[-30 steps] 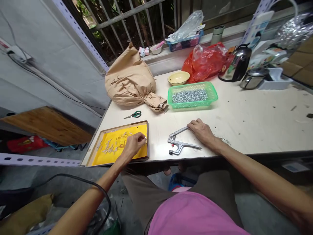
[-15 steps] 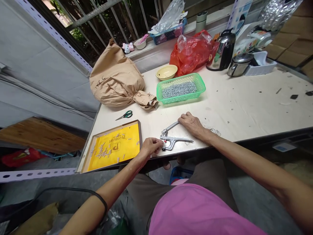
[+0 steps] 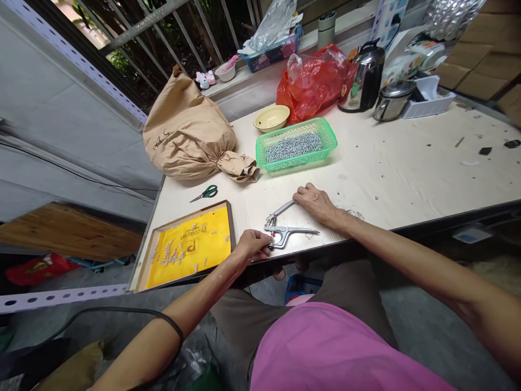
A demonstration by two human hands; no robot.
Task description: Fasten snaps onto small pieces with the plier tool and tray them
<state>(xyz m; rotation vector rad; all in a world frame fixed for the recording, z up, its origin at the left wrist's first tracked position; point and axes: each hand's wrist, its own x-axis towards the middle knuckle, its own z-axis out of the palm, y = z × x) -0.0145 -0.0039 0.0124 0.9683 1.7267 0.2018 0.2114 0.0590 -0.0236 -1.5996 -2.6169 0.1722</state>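
Silver snap-fastener pliers [image 3: 288, 231] lie near the front edge of the table, jaws to the left and handles spread apart. The fingers of my right hand [image 3: 316, 203] are closed on the end of the upper handle. At the jaws, beside a small red spot, the fingertips of my left hand [image 3: 253, 244] are pinched together. Whatever sits between them is too small to make out. Left of that hand is a shallow tray with a yellow bottom [image 3: 217, 252], where small silvery pieces [image 3: 173, 252] lie scattered. Green-handled scissors [image 3: 209, 191] rest behind the tray.
A green plastic basket [image 3: 296, 164] holds many small metal pieces. Around it stand a tied brown paper sack [image 3: 187, 138], a cream bowl [image 3: 272, 119], a red plastic bag [image 3: 311, 84], a kettle [image 3: 364, 76] and a metal pot [image 3: 393, 101].
The whole view has shifted slightly. My left fingertips sit a little closer over the plier jaws, while the right hand keeps its hold on the handle.
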